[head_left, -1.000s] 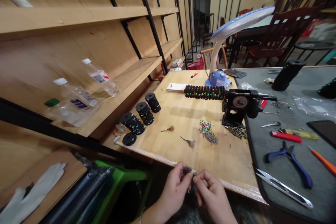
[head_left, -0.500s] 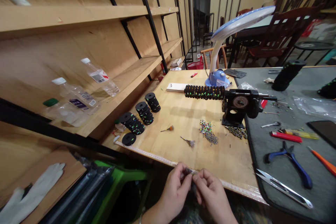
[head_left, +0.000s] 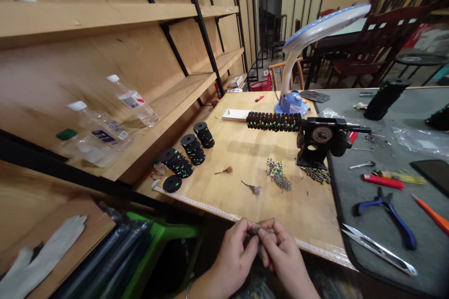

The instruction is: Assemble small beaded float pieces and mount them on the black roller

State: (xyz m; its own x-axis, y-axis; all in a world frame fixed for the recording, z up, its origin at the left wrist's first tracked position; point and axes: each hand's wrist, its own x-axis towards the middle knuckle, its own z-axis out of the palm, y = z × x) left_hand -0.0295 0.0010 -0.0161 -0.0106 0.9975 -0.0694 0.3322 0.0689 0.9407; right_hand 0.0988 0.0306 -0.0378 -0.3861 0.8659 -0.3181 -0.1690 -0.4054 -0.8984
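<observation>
At the table's front edge, my left hand (head_left: 235,254) and my right hand (head_left: 282,252) meet with fingertips pinched together. Between them shows a small greyish bundle (head_left: 256,231), too small to make out its kind. Just beyond my hands lie a grey bristly tuft (head_left: 253,188) and an orange-tipped one (head_left: 226,169). Farther right are a pile of colourful beads (head_left: 274,168), grey small pieces (head_left: 281,182) below it, and brassy bits (head_left: 317,175). A black hand-cranked winder (head_left: 321,135) carries a row of black spools (head_left: 273,122) wound with bright-dotted line.
Stacked black spools (head_left: 192,149) stand at the left edge beside wooden shelves (head_left: 182,91) with plastic bottles (head_left: 105,126). A blue-white lamp (head_left: 289,103) stands behind the winder. On the grey mat (head_left: 358,205) lie blue-handled pliers (head_left: 389,215), thread snips (head_left: 380,250) and a red cutter (head_left: 382,181).
My hands stay pinched together at the table edge, with slight finger movement around the small bundle. The view has shifted a little; the things on the table have not moved.
</observation>
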